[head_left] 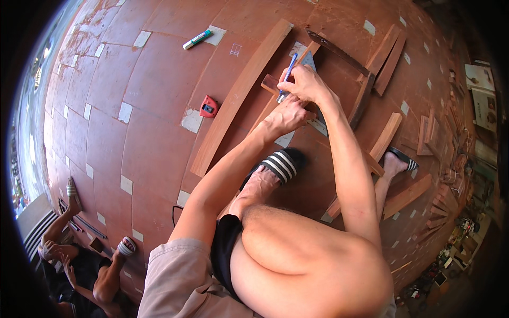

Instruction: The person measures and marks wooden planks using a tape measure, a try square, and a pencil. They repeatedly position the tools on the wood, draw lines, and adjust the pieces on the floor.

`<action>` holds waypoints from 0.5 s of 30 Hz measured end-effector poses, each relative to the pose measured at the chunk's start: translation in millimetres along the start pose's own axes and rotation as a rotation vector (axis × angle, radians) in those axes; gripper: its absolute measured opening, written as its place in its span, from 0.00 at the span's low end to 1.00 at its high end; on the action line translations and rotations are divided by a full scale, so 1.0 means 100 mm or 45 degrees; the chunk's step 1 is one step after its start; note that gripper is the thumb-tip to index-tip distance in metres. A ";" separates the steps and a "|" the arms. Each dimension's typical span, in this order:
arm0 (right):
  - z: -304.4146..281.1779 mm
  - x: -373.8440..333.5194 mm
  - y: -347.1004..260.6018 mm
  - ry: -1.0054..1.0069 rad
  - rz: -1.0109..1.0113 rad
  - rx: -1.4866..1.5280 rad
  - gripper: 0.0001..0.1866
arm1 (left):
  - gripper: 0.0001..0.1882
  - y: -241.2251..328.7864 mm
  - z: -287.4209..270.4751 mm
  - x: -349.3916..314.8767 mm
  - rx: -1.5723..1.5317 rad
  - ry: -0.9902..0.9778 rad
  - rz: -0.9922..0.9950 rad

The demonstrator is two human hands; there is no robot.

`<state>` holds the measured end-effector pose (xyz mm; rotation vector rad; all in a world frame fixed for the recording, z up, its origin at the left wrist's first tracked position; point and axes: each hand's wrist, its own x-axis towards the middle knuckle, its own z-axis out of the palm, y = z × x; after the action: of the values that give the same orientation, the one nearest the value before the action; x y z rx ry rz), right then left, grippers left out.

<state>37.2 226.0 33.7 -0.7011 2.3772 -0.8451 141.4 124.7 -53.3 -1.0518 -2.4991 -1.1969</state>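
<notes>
My right hand (308, 85) is closed round a blue pen (291, 68), whose tip points down at a narrow wooden strip (263, 117). Just below it, my left hand (289, 115) is curled closed over the strip and a grey-blue metal set square (309, 60). The square shows on both sides of my hands; the left fingertips are partly hidden under my right hand. A short wooden block (270, 83) lies across the strip's left side. Alongside it stretches a long wooden board (244, 95). Dark wooden bars (339, 52) lie beyond to the right.
A red tape measure (209, 106) and a green-and-white marker (196, 40) lie on the tiled floor to the left. More boards (386, 135) are at right, near my sandalled foot (401, 159). Another person (87, 270) sits at lower left. Timber offcuts (442, 204) line the right side.
</notes>
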 end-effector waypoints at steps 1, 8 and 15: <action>0.00 0.01 -0.01 0.003 -0.021 -0.032 0.13 | 0.23 0.00 0.00 0.00 -0.001 -0.002 0.005; 0.02 0.06 -0.01 0.036 0.011 -0.127 0.12 | 0.20 -0.03 0.01 0.03 -0.055 0.023 0.056; -0.04 0.11 0.02 0.187 0.037 -0.162 0.09 | 0.19 0.02 -0.07 0.03 0.005 -0.036 -0.003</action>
<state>26.0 222.1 32.4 -0.6733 2.5844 -0.7618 139.9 121.6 -46.1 -1.0724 -2.5236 -1.1860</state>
